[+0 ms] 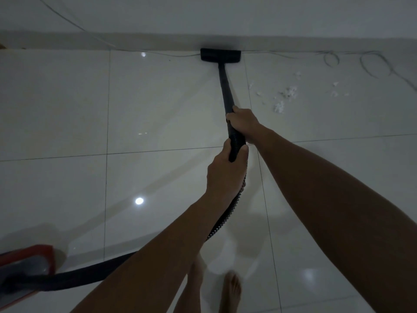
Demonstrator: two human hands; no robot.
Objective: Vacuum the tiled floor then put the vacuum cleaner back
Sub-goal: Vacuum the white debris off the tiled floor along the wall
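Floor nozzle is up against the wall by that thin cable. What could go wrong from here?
1. The floor nozzle sits at the baseboard right where the thin cable runs; suction could snag or drag it.
2. The cable loops lie close to the white debris at right, so sweeping there risks tangling them.
3. The hose trails from the red vacuum body near the bare foot: a possible trip.

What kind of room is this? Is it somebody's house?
Probably a room in a home, though which room is unclear. The glossy tiled floor meets a plain white wall, loose thin cables run along its foot, and a red canister vacuum is being used barefoot.
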